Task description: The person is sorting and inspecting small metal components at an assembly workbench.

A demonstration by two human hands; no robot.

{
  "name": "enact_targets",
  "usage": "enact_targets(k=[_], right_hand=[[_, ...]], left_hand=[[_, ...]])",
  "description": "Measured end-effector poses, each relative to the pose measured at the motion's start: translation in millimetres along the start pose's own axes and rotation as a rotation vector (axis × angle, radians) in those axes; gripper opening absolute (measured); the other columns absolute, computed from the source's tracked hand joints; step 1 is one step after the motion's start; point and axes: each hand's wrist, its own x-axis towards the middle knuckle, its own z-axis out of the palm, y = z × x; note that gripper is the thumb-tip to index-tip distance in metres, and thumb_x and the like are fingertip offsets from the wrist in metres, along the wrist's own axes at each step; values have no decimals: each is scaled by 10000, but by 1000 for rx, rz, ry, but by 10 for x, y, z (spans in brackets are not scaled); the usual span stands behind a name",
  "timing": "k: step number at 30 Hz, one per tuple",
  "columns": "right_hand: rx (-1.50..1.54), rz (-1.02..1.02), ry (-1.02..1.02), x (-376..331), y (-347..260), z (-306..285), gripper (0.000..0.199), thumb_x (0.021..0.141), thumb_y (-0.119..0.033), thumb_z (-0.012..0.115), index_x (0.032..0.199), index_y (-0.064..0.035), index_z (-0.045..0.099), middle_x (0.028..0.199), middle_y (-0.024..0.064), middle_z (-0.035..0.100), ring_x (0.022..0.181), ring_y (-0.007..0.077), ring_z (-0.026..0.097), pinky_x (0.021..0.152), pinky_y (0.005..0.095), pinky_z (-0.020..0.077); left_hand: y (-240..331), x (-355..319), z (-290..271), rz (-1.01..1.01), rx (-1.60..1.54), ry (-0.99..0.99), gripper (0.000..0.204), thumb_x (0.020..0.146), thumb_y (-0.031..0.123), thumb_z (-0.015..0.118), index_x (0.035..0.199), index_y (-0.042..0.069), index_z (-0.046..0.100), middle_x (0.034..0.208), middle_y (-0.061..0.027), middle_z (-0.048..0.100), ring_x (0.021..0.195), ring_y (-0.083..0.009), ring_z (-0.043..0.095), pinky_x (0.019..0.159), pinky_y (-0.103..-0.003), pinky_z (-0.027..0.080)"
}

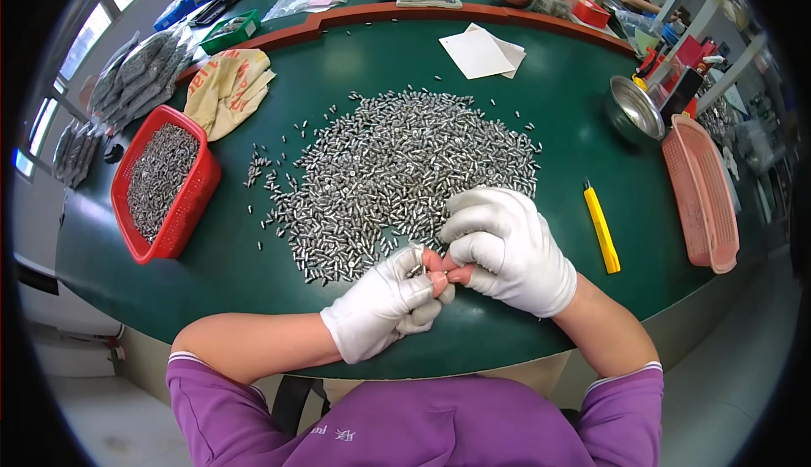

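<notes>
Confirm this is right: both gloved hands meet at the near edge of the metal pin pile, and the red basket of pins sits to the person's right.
Not quite. The head view shows the red basket on the person's left. The left hand and right hand do meet at the pin pile's near edge.

white knit gloves with cut-off fingertips on the left hand (380, 305) and right hand (507, 247); short purple sleeves with white-striped cuffs.

My hands meet at the near edge of the green table (279, 298). Ahead, the heap of small metal pins (397, 171) blocks the middle. Left, bare cloth runs to the red basket (198, 188); right, to the yellow knife (601, 230) and pink tray (701, 197).
</notes>
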Motion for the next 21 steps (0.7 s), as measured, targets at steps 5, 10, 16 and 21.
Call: enact_targets(k=[5, 10, 16, 21], right_hand=[[49, 31, 3, 8, 13, -32, 252, 679, -225, 755, 818, -128, 569, 942, 35, 593, 909, 300, 607, 691, 412, 486], [21, -14, 24, 37, 8, -30, 246, 679, -225, 753, 811, -129, 569, 925, 35, 588, 887, 295, 608, 680, 408, 485], [-22, -1, 18, 37, -68, -29, 251, 627, -175, 738, 816, -121, 583, 932, 25, 590, 943, 258, 595, 774, 390, 471], [-39, 5, 15, 31, -79, -25, 246, 632, -163, 734, 807, -116, 568, 939, 25, 594, 953, 256, 591, 780, 389, 467]], left_hand=[[1, 3, 1, 28, -18, 2, 151, 954, 223, 560, 1020, 112, 482, 868, -18, 538, 578, -50, 375, 475, -177, 278], [-3, 4, -16, 19, -54, -15, 135, 958, 221, 551, 1016, 119, 485, 865, -14, 551, 590, -46, 399, 486, -169, 290], [3, 3, -7, 10, -41, -8, 120, 953, 211, 563, 979, 128, 480, 856, -11, 560, 590, -42, 411, 485, -168, 294], [-15, -3, 5, 12, 13, 26, 145, 931, 242, 594, 1002, 132, 532, 827, -15, 537, 531, -58, 337, 473, -194, 260]])
